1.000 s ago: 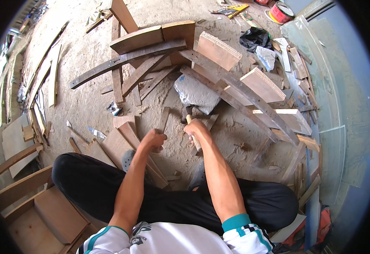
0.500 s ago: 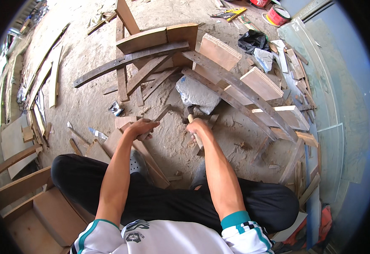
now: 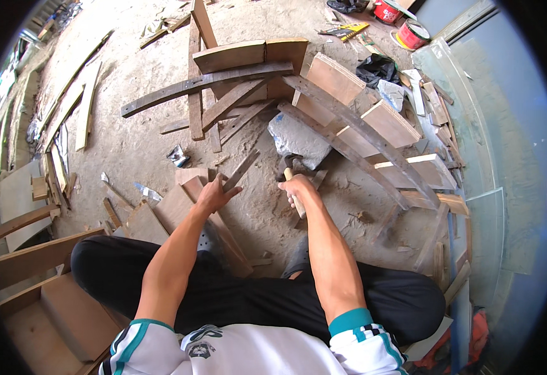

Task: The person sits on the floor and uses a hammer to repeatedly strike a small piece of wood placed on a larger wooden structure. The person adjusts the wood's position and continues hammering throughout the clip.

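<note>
Left hand (image 3: 214,195) swings outward, clasping narrow grey-brown wooden strip (image 3: 242,169), left of hammer | strip now leans, long axis diagonal, far end forward-right, seemingly a re-aim | right hand (image 3: 296,187), well apart, grips pale-handled, dark-headed hammer (image 3: 288,174) | rough grey-white stone block (image 3: 297,140) beyond

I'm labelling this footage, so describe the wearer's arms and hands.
The left hand and right hand are bare, no gloves visible, with uncovered forearms. The right sleeve, short and white, has a broad teal cuff and black-and-white checks; the left sleeve, also short and white, has teal trim.
</note>
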A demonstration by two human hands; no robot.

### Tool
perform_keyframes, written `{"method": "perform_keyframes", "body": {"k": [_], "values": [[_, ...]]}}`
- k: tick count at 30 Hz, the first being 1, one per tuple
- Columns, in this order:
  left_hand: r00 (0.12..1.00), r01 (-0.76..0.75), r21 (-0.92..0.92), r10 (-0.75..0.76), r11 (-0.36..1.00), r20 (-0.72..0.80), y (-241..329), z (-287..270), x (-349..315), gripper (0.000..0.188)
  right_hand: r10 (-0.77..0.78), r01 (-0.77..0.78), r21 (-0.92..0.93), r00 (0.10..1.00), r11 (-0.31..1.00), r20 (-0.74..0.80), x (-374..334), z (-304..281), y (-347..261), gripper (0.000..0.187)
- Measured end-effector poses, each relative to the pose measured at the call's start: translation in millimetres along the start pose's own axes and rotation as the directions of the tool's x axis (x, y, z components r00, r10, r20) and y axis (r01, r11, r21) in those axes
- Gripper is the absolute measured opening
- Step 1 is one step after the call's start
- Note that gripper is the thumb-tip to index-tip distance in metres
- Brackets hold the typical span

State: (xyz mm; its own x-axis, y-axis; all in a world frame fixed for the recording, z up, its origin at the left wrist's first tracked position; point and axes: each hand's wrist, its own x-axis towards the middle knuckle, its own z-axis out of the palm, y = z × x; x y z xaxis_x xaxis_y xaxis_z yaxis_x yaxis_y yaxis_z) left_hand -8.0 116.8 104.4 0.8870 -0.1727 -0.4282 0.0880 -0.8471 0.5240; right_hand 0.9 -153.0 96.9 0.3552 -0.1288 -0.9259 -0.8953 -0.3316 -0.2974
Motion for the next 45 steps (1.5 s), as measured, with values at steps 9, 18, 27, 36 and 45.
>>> {"method": "perform_keyframes", "body": {"k": [9,18,27,36,45], "values": [[0.938,-0.343,0.395,0.29,0.852,0.19,-20.4,-17.9,35.8,0.044,-0.076,0.083,0.258,0.996,0.963,-0.036,-0.4,1.3,38.3,0.03],[0.839,-0.471,0.563,0.543,0.679,0.046,-56.0,-0.9,57.9,0.055,-0.13,0.125,0.624,0.991,0.772,-0.037,-7.7,30.7,72.0,0.027],[0.858,-0.484,0.519,0.497,0.705,0.125,-60.6,-2.1,74.6,0.044,-0.097,0.379,0.772,0.917,0.51,-0.386,-20.9,51.4,23.1,0.032],[0.717,-0.601,0.606,0.686,0.521,0.122,-61.9,-4.5,70.2,0.036,-0.185,0.353,0.577,0.926,0.736,-0.33,-4.8,72.1,46.6,0.031],[0.669,-0.672,0.53,0.731,0.517,0.135,-46.4,8.1,91.5,0.04,-0.072,0.377,0.679,0.898,0.63,-0.433,-4.5,71.8,67.0,0.032]]}}
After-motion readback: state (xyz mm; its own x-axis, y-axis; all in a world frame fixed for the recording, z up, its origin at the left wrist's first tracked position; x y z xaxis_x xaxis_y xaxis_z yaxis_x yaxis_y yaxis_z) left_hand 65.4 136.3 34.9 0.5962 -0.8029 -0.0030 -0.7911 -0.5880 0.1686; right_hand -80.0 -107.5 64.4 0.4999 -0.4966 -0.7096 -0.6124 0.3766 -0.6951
